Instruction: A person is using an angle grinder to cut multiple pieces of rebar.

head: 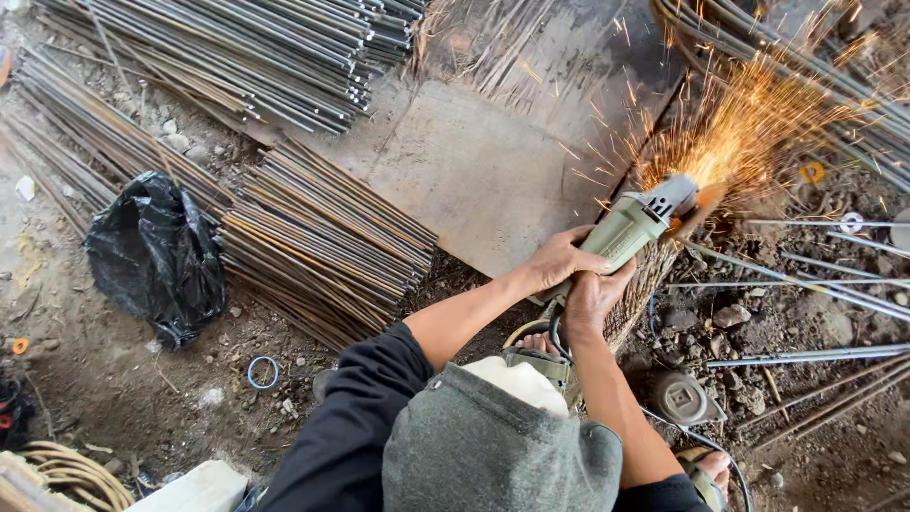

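Grey cloth, maybe a cap [493, 446], sits nearest to me, and from under it two bare arms reach out. The right hand [592, 299] is curled tight around the back of the green grinder [630, 228], and the left hand [559, 258] wraps over its body, so both hands are closed on the tool. I think that firm two-hand hold is right; it keeps the tool from jumping. A bare foot [538, 341] sits close below, so it looks wise to keep the sparks [739, 133] flying away. Further off lie cut rods [322, 242], a black bag [156, 256] and a flat metal sheet [474, 171].
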